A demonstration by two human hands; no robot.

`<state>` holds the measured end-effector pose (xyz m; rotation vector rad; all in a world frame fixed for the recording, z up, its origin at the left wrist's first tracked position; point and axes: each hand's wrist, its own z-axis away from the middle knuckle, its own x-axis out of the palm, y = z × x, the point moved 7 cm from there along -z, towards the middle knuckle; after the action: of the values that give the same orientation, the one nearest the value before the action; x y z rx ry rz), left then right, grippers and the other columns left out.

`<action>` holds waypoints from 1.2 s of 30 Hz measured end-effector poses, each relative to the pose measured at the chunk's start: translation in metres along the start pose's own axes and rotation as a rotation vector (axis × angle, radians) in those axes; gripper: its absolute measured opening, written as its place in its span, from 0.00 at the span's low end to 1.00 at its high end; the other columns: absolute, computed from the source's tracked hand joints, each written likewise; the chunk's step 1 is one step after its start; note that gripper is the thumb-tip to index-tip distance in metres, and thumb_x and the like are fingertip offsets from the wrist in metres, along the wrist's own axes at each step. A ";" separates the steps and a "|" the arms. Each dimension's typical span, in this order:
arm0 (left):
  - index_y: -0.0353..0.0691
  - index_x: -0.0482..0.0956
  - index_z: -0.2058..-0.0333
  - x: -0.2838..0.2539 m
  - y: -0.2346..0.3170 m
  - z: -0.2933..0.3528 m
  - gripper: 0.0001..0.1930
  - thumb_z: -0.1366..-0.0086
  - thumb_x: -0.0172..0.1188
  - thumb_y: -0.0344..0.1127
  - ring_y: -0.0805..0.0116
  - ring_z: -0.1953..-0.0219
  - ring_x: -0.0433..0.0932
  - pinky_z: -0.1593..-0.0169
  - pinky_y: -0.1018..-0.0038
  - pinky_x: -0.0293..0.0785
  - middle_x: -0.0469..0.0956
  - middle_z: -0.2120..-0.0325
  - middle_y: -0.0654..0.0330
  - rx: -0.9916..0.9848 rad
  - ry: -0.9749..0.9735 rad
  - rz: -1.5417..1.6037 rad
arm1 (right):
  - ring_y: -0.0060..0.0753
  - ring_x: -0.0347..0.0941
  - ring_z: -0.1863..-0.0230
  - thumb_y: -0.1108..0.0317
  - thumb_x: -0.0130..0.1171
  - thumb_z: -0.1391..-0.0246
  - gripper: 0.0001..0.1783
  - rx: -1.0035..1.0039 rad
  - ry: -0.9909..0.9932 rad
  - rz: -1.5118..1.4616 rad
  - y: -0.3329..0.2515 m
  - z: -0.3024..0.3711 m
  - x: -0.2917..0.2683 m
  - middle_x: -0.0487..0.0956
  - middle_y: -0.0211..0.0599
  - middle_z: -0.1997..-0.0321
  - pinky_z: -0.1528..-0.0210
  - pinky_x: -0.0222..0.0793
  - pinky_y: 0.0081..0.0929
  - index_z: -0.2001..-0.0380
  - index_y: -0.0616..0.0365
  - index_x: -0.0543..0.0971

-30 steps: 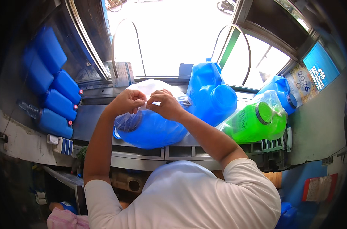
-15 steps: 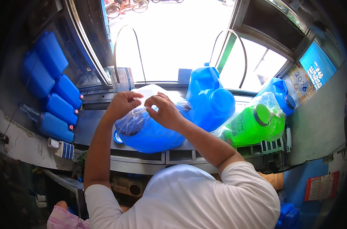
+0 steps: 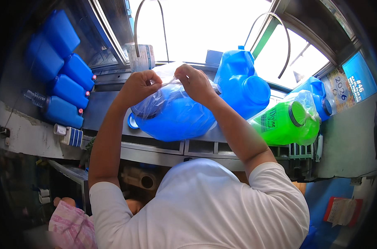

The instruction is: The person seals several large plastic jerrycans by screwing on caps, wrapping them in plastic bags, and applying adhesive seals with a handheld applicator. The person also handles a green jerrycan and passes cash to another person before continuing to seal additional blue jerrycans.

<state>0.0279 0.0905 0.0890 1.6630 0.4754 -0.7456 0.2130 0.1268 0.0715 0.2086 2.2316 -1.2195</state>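
Note:
A big blue water container (image 3: 176, 120) lies on the counter in front of me inside a clear plastic bag (image 3: 167, 71). The bag's mouth is gathered above it. My left hand (image 3: 139, 86) pinches one side of the gathered plastic, thumb against fingers. Close to its right, my right hand (image 3: 195, 84) grips the other side, fingers curled. A short twisted stretch of plastic spans the gap between them. The container's dark round cap shows through the bag below my left hand. Beside it on the counter lies a blue lid (image 3: 132, 121).
Right of the bagged container stand another blue jug (image 3: 236, 68) with a wide round mouth and a bagged green container (image 3: 279, 122). Several blue jugs (image 3: 64, 111) are stacked at the left. A mug (image 3: 59, 130) sits near them. Lower left, a person's pink patterned clothing (image 3: 70, 224) shows.
My hands have drawn in from loosely handling the bag's mouth to pinching it on both sides, the plastic now twisted between them. The whole view has shifted, so things sit higher and farther right.

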 end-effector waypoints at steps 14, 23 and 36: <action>0.40 0.83 0.65 0.019 0.030 -0.015 0.06 0.38 0.65 0.34 0.67 0.72 0.80 0.65 0.71 0.75 0.80 0.75 0.58 0.171 -0.140 -0.580 | 0.46 0.72 0.38 0.54 0.64 0.42 0.15 -0.225 -0.051 0.121 -0.018 0.024 -0.010 0.80 0.47 0.46 0.34 0.59 0.48 0.64 0.54 0.85; 0.36 0.83 0.62 0.024 0.015 -0.018 0.08 0.36 0.64 0.34 0.80 0.76 0.73 0.69 0.80 0.72 0.77 0.77 0.68 -0.219 -0.638 0.224 | 0.54 0.55 0.26 0.49 0.66 0.44 0.18 -0.103 0.026 0.310 -0.025 0.053 0.019 0.71 0.44 0.33 0.26 0.44 0.58 0.62 0.52 0.87; 0.37 0.84 0.71 0.021 0.022 -0.012 0.11 0.40 0.64 0.39 0.56 0.65 0.80 0.57 0.63 0.75 0.82 0.72 0.54 0.189 -0.254 -0.614 | 0.54 0.54 0.27 0.56 0.61 0.40 0.14 -0.123 -0.054 0.562 0.000 0.076 0.013 0.70 0.43 0.34 0.26 0.39 0.60 0.72 0.53 0.87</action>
<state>0.0603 0.0956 0.0912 1.5693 0.7629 -1.4707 0.2337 0.0634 0.0329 0.6909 1.9952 -0.7704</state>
